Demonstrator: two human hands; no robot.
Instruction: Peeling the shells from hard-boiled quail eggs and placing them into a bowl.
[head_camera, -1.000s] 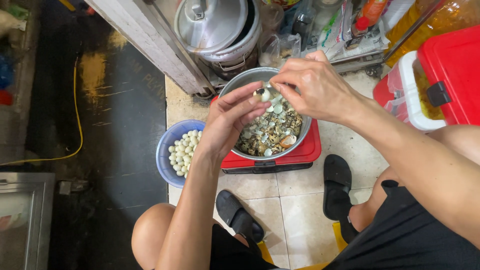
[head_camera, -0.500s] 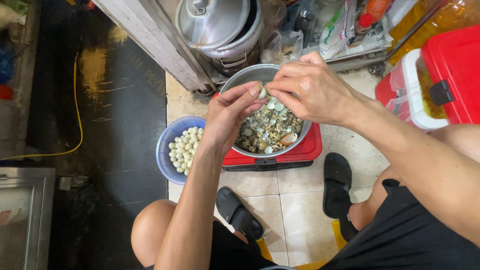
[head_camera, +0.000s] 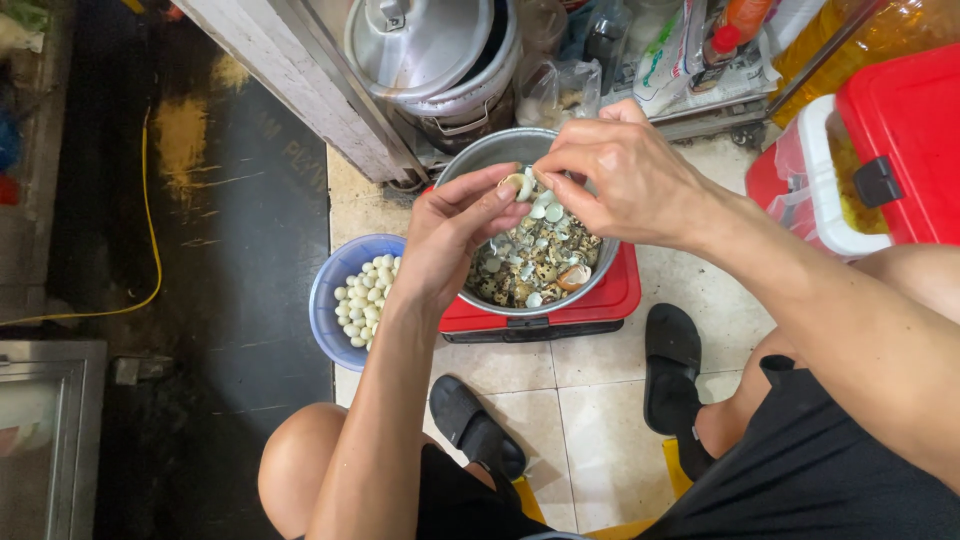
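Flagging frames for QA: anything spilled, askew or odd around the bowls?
Nothing stands out. Both hands, left hand and right hand, hold a small egg over the metal bowl of speckled shells. The bowl sits level on a red box. Peeled eggs stay inside the blue bowl; no spill shows on the tiles.

Several packages crowd the top edge of the tiled floor. A clear plastic bag (head_camera: 560, 90) sits behind the metal bowl. Right of it lies a white pouch with green print (head_camera: 665, 55), then a red-capped bottle with an orange label (head_camera: 722, 40).
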